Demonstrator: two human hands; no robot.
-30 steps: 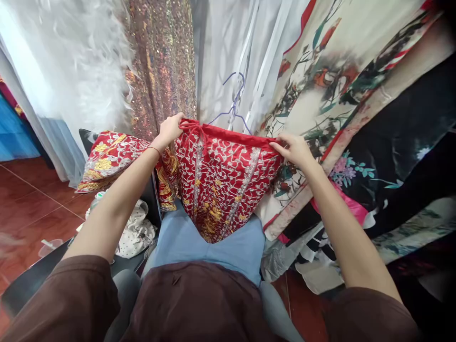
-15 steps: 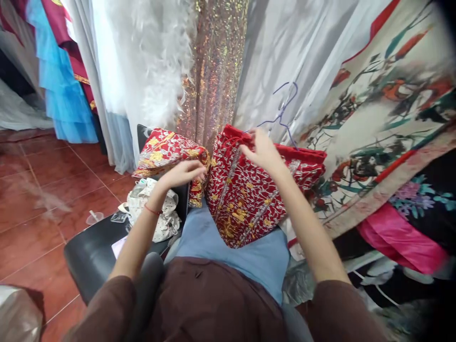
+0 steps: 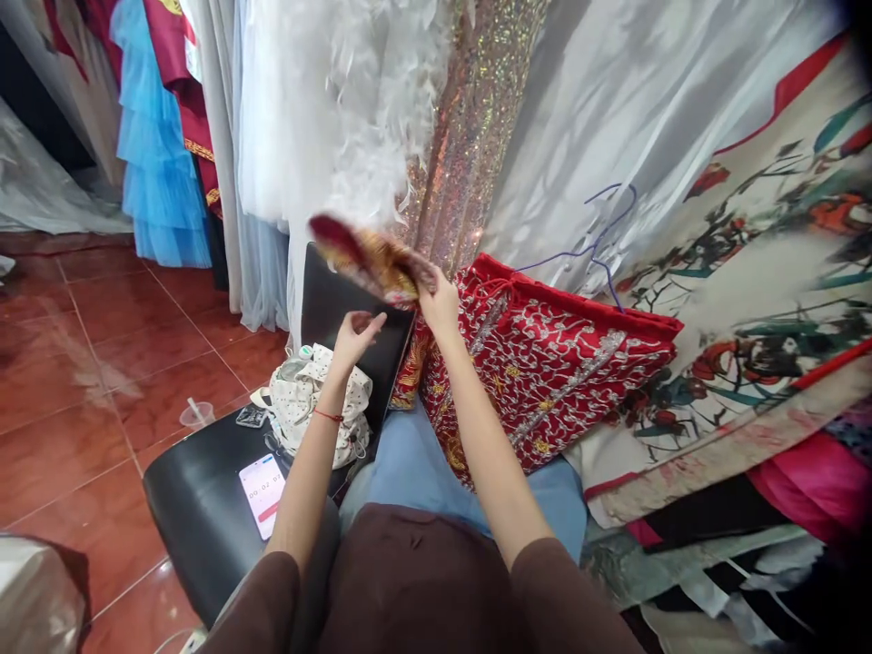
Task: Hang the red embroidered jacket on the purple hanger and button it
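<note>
My right hand [image 3: 440, 304] grips the edge of a red and gold embroidered garment [image 3: 371, 259], which is lifted over the chair back and blurred by motion; its exact kind cannot be made out. Just below it, my left hand [image 3: 358, 338] is empty, thumb and fingers apart. A red embroidered skirt [image 3: 545, 363] with silver and gold stitching and a drawstring waist lies across my lap. From its waist a purple wire hanger [image 3: 599, 245] sticks up. Part of the gold-trimmed cloth hangs between the skirt and the chair.
On the black chair [image 3: 191, 490] to my left lie a white dotted bag [image 3: 306, 400] and a phone [image 3: 262, 495] showing a timer. A plastic cup [image 3: 197, 413] stands beyond it. White, sequined and painted-pattern garments [image 3: 736, 336] hang close in front and right.
My right hand has left the skirt's waist and moved left to take hold of the embroidered garment, which has risen off the chair back. My left hand now sits apart below it.
</note>
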